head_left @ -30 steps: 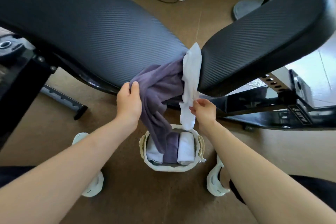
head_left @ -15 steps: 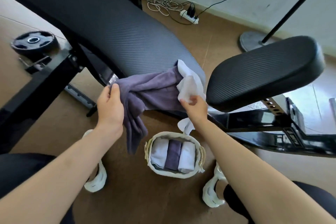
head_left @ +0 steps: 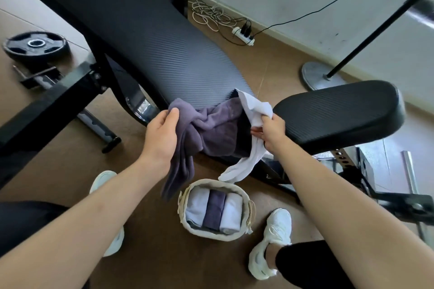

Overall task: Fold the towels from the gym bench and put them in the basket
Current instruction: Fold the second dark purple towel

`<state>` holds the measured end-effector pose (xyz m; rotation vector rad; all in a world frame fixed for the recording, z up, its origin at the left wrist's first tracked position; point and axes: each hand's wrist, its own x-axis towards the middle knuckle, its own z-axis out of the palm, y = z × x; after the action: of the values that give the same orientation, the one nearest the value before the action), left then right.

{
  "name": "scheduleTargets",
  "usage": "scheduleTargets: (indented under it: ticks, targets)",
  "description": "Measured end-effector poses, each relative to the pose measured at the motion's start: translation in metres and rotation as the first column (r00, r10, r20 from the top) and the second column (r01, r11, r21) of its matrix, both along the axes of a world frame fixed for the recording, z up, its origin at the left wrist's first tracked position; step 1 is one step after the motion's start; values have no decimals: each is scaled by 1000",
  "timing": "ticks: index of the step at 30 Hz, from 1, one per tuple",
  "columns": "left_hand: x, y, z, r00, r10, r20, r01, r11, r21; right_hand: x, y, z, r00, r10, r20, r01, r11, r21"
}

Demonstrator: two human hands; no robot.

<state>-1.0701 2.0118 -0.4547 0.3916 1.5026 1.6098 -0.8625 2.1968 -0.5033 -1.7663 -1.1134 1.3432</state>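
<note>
The left hand [head_left: 162,138] grips the bunched left end of the purple towel [head_left: 216,134], fingers curled round the cloth with the thumb on top. From there the towel runs right, roughly level, to the gap between the two pads of the desk [head_left: 141,37]. A loose tail drops from the hand, long axis near vertical. Its low end hangs just above and to the left of the basket [head_left: 206,232].

The right hand [head_left: 270,134] pinches the white towel [head_left: 253,105] about halfway along, fingers closed on the cloth. The towel's top end lies against the lower edge of the long back pad, beside the purple one. Below the hand it hangs as a narrow strip slanting down and to the left. Its tip is just over the far rim of the basket; I cannot tell whether it touches.

The seat pad [head_left: 335,112] sits to the right of the hand.

The basket stands on the floor [head_left: 145,253] between the person's white shoes [head_left: 274,239]. It holds three folded towels [head_left: 215,209] side by side, pale, purple, pale, their long axes pointing away from the person.

Farther off on the floor lie a weight plate [head_left: 35,44] at the left and a power strip [head_left: 243,35] with coiled cable by the wall.
</note>
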Motion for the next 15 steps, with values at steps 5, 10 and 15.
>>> scheduleTargets:
  ticks: [5, 10, 15]
  targets:
    - [23, 9, 10, 978, -163, 132, 158, 986, 50, 28, 6, 71, 901, -145, -410, 132, 989, -61]
    - [56, 3, 22, 945, -303, 123, 290, 950, 113, 67, -9, 151, 844, -147, -517, 239, 964, 116]
    - [89, 0, 49, 925, -370, 93, 356, 925, 135, 118, -19, 220, 870, -229, -436, 408, 831, 378]
